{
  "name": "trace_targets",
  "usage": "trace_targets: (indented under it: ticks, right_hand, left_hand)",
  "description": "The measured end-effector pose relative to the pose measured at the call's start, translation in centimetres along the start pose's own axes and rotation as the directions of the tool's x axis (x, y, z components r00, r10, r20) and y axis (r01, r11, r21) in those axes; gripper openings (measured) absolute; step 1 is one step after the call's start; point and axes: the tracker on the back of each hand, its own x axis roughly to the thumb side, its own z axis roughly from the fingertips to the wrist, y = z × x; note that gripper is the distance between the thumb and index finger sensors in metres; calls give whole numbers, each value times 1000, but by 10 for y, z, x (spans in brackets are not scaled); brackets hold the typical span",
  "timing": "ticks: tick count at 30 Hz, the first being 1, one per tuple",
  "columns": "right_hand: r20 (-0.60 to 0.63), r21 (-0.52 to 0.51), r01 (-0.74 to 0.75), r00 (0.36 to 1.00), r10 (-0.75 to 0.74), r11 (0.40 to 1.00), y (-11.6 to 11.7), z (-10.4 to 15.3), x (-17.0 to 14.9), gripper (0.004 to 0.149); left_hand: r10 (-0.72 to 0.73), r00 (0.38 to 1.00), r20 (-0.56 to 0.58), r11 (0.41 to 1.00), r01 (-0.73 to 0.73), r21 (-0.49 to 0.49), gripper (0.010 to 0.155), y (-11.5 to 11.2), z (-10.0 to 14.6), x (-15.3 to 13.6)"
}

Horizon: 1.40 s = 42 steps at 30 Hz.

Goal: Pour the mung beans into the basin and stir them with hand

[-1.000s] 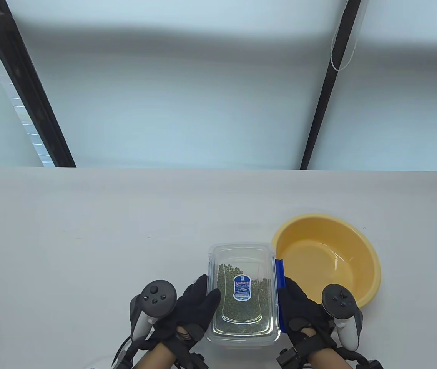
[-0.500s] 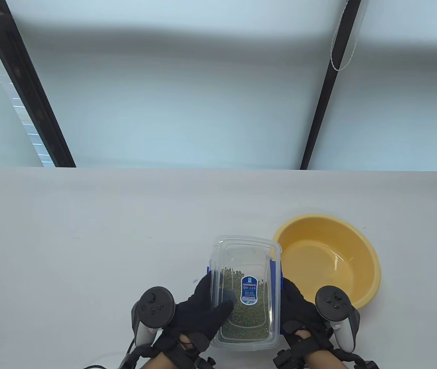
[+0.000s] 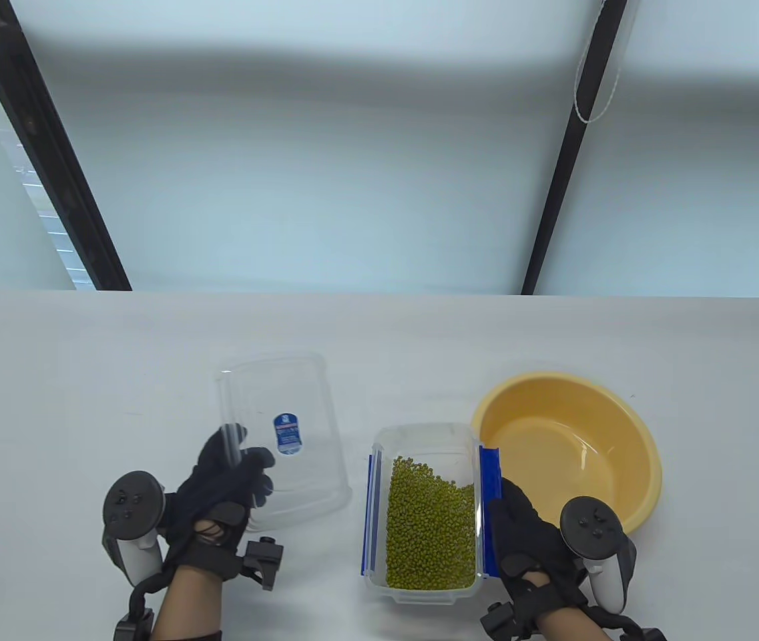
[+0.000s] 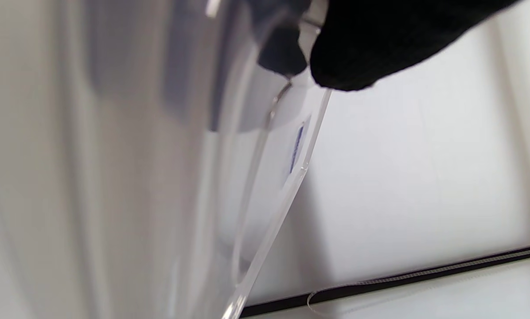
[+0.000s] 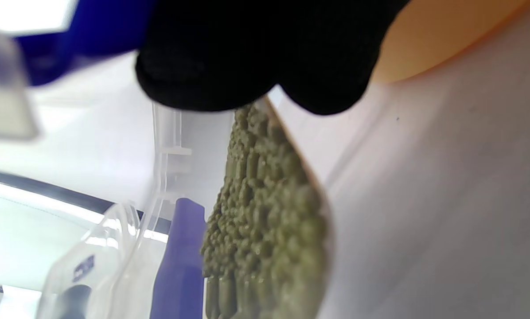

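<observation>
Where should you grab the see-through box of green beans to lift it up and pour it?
Probably by its two long sides, one hand each. The clear rectangular box is open on top, its long walls stand straight, and the right hand already rests against the right one. The beans would then tip over the short far end.

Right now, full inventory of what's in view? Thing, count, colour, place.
lid: 1, clear with a blue label, left of the container, held at its near-left edge
container: 1, clear with blue side clips, near centre of the table, uncovered
mung beans: many, green, inside the container
basin: 1, yellow, right of the container, nothing visible in it
table: 1, pale grey, under everything
left hand: black glove, grips the lid
right hand: black glove, against the container's right side
</observation>
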Motion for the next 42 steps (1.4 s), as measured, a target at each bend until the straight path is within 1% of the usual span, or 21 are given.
trace_targets:
  ticks: [4,6,8,12,17,19,21,22,23,25,26,29,30,32,34,35,37,38,39,41,42]
  right_hand:
    - [9,7,6,1000,-6,1000,0,0,0,63]
    - [11,12,8,1000,-9,1000,0,0,0,63]
    - [12,17,12,1000,-12,1000,0,1,0,63]
    - [14,22,15,1000,-15,1000,-1,1,0,63]
    - [15,29,16,1000,-16,999,0,1,0,63]
    - [16,31,13,1000,-13,999,0,1,0,63]
    - [17,34,10,1000,-11,999,1,1,0,63]
    - [17,36,8,1000,-9,999,1,1,0,63]
    - [17,38,9,1000,-9,999,1,1,0,63]
    - [17,42,10,1000,-11,999,1,1,0,63]
    - [17,44,11,1000,-12,999,1,1,1,63]
    - [19,44,13,1000,-14,999,2,1,1,63]
    - [19,45,14,1000,-14,999,2,1,1,63]
    - [17,47,15,1000,-16,999,2,1,1,63]
    - [17,44,17,1000,-17,999,1,1,1,63]
    - [17,43,19,1000,-20,999,1,1,1,63]
    - [19,41,23,1000,-24,999,0,0,2,63]
    - [19,41,29,999,-30,999,0,0,2,63]
    - [19,42,33,999,-33,999,0,0,2,63]
    - [21,46,40,999,-41,998,0,0,3,63]
    - [24,50,43,999,-45,998,1,1,3,63]
  left_hand:
    - [53,977,-207,987,-20,158,71,42,-14,-42]
    - [58,956,-288,978,3,207,71,55,-14,-57]
    - [69,934,-352,965,27,260,71,65,-13,-69]
    - [17,906,-422,948,120,295,71,74,-11,-75]
    - [-169,863,-477,903,330,276,76,76,-13,-73]
    - [-252,828,-502,883,409,231,78,76,-16,-73]
    - [-351,761,-545,853,500,150,79,75,-18,-76]
    - [-412,716,-564,816,565,121,76,74,-18,-78]
    - [-451,686,-570,786,608,111,74,74,-18,-80]
    - [-539,603,-588,710,701,69,74,73,-19,-84]
    - [-566,580,-587,681,730,64,75,73,-19,-84]
    - [-610,557,-563,644,763,58,76,70,-20,-80]
    - [-623,559,-547,638,768,59,76,68,-20,-76]
    - [-634,592,-498,638,764,97,78,62,-20,-62]
    - [-636,662,-396,671,728,139,79,50,-20,-42]
    - [-643,678,-357,681,719,139,80,45,-20,-34]
    - [-621,755,-213,753,649,108,81,25,-19,-19]
    - [-601,790,-124,789,611,69,82,10,-18,-12]
    - [-588,805,-83,806,591,22,83,0,-18,-9]
    - [-453,891,-37,882,442,-167,87,-30,-14,-11]
    - [-295,955,-29,906,270,-324,92,-53,-10,-17]
